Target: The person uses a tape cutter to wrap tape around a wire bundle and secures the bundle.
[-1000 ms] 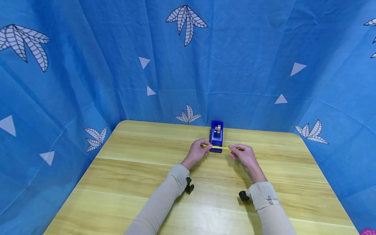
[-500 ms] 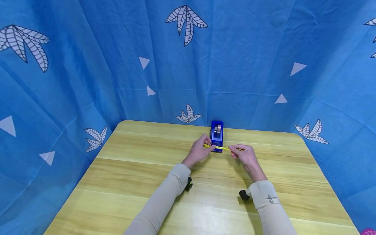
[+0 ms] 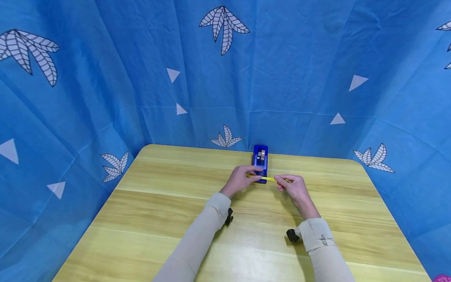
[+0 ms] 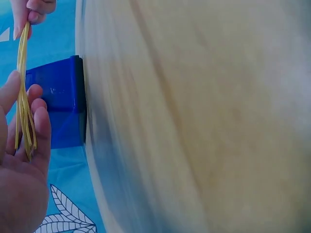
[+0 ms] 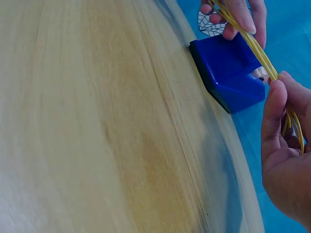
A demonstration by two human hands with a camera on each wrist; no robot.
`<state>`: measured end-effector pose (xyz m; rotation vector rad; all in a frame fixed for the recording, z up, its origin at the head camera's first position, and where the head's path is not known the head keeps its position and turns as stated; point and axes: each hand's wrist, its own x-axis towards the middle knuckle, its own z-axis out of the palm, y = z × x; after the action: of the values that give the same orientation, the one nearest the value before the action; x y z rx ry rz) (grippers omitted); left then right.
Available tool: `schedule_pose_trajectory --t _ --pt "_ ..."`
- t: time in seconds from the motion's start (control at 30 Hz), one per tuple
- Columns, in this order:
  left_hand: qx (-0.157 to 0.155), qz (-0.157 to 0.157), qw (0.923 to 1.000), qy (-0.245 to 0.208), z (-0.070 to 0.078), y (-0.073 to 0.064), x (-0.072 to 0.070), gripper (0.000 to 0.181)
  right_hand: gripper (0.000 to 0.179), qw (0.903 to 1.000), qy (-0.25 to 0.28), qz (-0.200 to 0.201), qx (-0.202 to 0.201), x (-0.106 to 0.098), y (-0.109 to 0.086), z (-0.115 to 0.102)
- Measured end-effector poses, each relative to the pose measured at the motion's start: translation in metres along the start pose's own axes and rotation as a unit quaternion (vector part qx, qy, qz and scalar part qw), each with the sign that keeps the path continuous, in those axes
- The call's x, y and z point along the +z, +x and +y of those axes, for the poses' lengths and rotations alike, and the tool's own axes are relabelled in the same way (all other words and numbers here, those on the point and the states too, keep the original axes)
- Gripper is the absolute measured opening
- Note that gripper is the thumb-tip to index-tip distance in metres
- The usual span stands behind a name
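A thin bundle of yellow rubber bands (image 3: 268,178) is stretched roughly level between both hands, in front of a blue tape dispenser (image 3: 259,163). My left hand (image 3: 240,179) holds the left part between thumb and fingers. In the left wrist view, the loose loops of the bundle (image 4: 24,104) lie along the inside of the fingers. With thumb and index finger, my right hand (image 3: 294,190) pinches the other part. Looped ends of the rubber bands (image 5: 293,121) hang below that pinch in the right wrist view. Both hands are raised over the table.
The tape dispenser stands at the far edge of the wood-grain table (image 3: 169,211), just behind the hands. A blue patterned curtain (image 3: 299,70) surrounds the table on the back and sides. Black wrist devices sit by both cuffs.
My left hand has slid a little to the right along the rubber bands, toward the right hand, and its fingers have straightened somewhat. The right hand stays almost in place with its pinch.
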<state>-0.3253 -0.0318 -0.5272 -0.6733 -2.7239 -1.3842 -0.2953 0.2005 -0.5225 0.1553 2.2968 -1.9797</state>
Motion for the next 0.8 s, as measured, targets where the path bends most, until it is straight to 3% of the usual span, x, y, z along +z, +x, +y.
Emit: schedule_pose_trajectory --t 0.27,0.33,0.4,0.47,0.57,0.67,0.73,0.8 --pt "-0.013 -0.015 0.9988 -0.045 0.002 0.001 -0.001 0.033 0.04 0.9998 -0.017 0.006 0.006 0.0 -0.002 0.002" --pt "-0.013 -0.015 0.9984 -0.053 0.002 0.001 0.0 0.032 0.038 0.9984 -0.055 0.012 -0.002 0.0 -0.003 0.002" --pt "-0.01 -0.013 0.9983 -0.056 0.001 0.001 0.002 0.032 0.032 0.9908 -0.128 0.022 -0.04 0.0 -0.004 0.001" --pt "-0.01 -0.01 0.9983 -0.057 0.0 0.0 0.004 0.032 0.026 0.9694 -0.221 0.031 -0.102 0.001 -0.006 -0.002" --pt "-0.013 -0.003 0.9978 -0.065 -0.003 0.0 0.006 0.031 0.02 0.9104 -0.359 0.05 -0.2 0.007 -0.008 -0.01" --pt "-0.017 0.008 0.9968 -0.078 -0.006 -0.001 0.009 0.03 0.014 0.8617 -0.431 0.05 -0.263 0.016 -0.01 -0.018" --pt "-0.017 0.016 0.996 -0.086 -0.007 -0.001 0.01 0.03 0.01 0.8449 -0.448 0.045 -0.289 0.022 -0.011 -0.021" --pt "-0.015 0.022 0.9955 -0.091 -0.008 -0.002 0.012 0.031 0.006 0.8414 -0.443 0.041 -0.306 0.027 -0.01 -0.021"
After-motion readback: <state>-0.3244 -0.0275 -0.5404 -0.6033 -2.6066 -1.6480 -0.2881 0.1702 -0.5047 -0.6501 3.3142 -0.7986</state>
